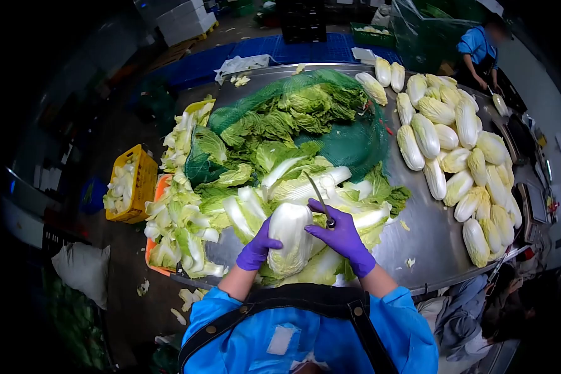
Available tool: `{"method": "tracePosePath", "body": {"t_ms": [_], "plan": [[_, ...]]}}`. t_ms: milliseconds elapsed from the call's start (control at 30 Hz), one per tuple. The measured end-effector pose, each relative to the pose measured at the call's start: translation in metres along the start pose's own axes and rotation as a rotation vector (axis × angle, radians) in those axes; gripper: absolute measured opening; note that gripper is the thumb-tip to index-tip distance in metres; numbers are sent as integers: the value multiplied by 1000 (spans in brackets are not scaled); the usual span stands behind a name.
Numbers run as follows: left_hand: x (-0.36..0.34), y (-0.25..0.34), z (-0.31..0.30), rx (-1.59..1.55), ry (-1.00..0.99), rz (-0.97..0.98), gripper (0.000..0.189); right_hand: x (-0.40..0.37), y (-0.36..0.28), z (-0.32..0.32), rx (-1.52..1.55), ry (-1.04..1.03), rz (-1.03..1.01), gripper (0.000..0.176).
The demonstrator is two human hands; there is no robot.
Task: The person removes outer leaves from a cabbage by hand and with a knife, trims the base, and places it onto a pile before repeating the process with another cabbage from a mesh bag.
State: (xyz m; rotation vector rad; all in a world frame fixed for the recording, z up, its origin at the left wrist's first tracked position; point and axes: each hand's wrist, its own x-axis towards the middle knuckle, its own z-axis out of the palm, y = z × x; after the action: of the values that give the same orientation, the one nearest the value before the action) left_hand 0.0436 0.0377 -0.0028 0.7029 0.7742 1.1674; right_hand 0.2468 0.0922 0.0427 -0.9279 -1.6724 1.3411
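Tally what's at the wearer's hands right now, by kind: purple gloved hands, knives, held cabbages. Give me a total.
Purple gloved hands: 2 (left hand, right hand)
Knives: 1 (curved knife)
Held cabbages: 1 (white cabbage)
Total: 4

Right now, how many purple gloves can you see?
2: one on your left hand, holding the cabbage, and one on your right hand, gripping the knife. Darker edges might hide more.

A pale, oblong cabbage (pixel 290 240) is held beside a curved knife (pixel 318 194).
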Motion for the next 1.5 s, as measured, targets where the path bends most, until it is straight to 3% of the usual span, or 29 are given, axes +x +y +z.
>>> {"method": "tracePosePath", "body": {"t_ms": [67, 167, 267, 333, 467, 600, 700, 767, 800, 833, 933, 967, 1000, 1067, 1133, 1167, 1200, 1267, 1300, 1400, 1500], "plan": [[5, -3, -5, 281, -88, 97, 102, 1, -6, -1, -20, -30, 53, 53], [4, 0, -6, 289, -138, 95, 101, 1, -7, -3, -27, -59, 103, 49], [2, -7, -9, 201, -124, 19, 101, -4, -21, -5, -98, -79, 157, 42], [-2, -3, 0, 98, -108, -19, 101, -5, -15, -3, -145, -23, -81, 38], [-4, -3, 6, -87, -88, -63, 98, -6, -15, -6, -198, -87, 31, 39], [-2, -9, -8, -14, -119, -21, 97, -6, -10, -10, -110, -8, 26, 45], [-2, -12, -20, -27, 39, 86, 90, -15, -17, -37, -59, 50, 54, 45], [-2, -12, -28, -370, 298, 84, 83, -25, -24, -57, -81, 175, 84, 42], [0, -10, -30, -394, 385, 123, 79, -29, -21, -73, -81, 165, 77, 45], [2, -7, -34, -392, 391, 134, 79, -34, -32, -87, 37, 170, 248, 48], [5, -4, -41, -594, 397, 176, 81, -32, -2, -104, -38, 279, 236, 45], [3, -4, -40, -595, 397, 179, 81, -30, 3, -100, -250, 320, 136, 44], [1, -3, -35, -490, 396, 151, 83, -29, 6, -96, -461, 361, 35, 44], [2, -5, -27, -385, 382, 115, 85, -22, 1, -71, -322, 192, 47, 47], [6, -10, -19, -79, 206, 198, 92, -17, 4, -36, -61, 34, 71, 56], [8, -10, -12, -81, 192, 186, 92, -13, -1, -24, -121, -20, -31, 63], [10, -6, -4, 144, 155, 276, 95, -11, -10, -13, -98, -38, 7, 68], [13, -1, 9, 473, 102, 395, 100, -4, -17, -4, -118, -54, 71, 69], [12, 0, 12, 470, 95, 389, 100, -3, -21, -5, -138, -74, 144, 69], [11, 7, 18, 751, 69, 490, 97, -1, -2, -8, -53, -68, 60, 67], [11, 10, 18, 874, 46, 503, 95, -2, 0, -12, -26, -114, 104, 64]]}}
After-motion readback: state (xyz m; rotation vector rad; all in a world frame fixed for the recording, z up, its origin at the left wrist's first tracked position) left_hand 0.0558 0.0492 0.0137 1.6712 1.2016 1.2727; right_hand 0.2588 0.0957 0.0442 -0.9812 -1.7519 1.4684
